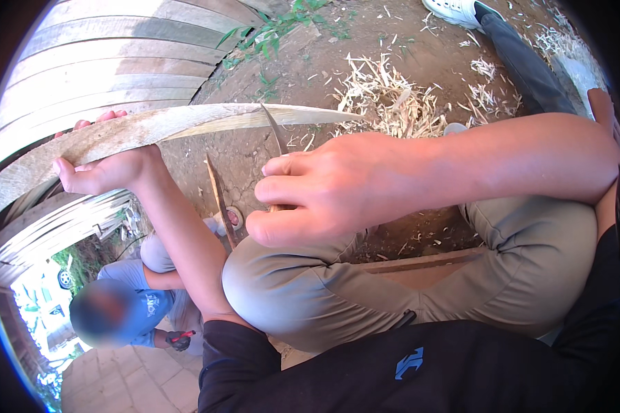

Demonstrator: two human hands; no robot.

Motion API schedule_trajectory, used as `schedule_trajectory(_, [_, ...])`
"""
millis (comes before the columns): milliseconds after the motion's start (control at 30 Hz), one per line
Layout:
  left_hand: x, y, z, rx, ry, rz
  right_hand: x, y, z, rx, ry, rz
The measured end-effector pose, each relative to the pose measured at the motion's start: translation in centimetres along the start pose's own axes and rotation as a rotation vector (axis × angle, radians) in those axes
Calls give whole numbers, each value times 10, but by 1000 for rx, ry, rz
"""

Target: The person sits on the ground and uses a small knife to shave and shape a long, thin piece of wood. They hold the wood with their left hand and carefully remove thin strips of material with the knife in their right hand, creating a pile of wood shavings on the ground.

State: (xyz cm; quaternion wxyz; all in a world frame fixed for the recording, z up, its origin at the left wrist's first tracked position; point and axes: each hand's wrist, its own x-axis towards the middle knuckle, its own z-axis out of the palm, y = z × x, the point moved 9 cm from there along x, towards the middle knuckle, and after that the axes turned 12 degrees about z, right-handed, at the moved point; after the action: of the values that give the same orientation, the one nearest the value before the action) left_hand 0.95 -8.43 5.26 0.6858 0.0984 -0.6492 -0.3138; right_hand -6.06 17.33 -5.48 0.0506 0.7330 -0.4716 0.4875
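A long pale wooden slat (pixel 186 122) stretches from the left edge to a narrow pointed end above the ground. My left hand (pixel 114 171) grips it from underneath, thumb on the near side and fingertips showing over the far edge. My right hand (pixel 317 189), back upward, is closed round the grip of a knife, which it hides. The thin dark knife blade (pixel 276 131) sticks up past my knuckles, its tip overlapping the slat's tapered part; I cannot tell whether the two touch.
Wood shavings (pixel 393 100) lie heaped on the brown soil. A dark-edged stick (pixel 218 196) slants beside my left forearm. At lower left a person in a blue shirt (pixel 151 310) holds something red. Wooden planks (pixel 117 62) stand at upper left; another person's leg (pixel 523 62) reaches in at upper right.
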Motion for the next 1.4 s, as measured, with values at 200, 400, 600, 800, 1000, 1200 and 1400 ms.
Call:
schedule_trajectory(200, [4,-6,-3,-7,-2,-10,3,2,3,22,25,3])
schedule_trajectory(400, [4,-9,-5,10,35,-16,8,4,8,41,-58,59])
schedule_trajectory(600, [5,-11,-4,-15,15,-30,9,7,8,81,-70,78])
schedule_trajectory(800, [4,-13,-8,9,49,-38,11,11,13,73,-102,112])
schedule_trajectory(1000, [6,-14,-6,35,-4,-9,13,15,17,117,-61,121])
schedule_trajectory(1200, [5,-18,-3,-1,3,-34,19,11,16,39,-106,132])
schedule_trajectory(1400, [8,-18,-19,19,29,-32,24,27,11,223,38,269])
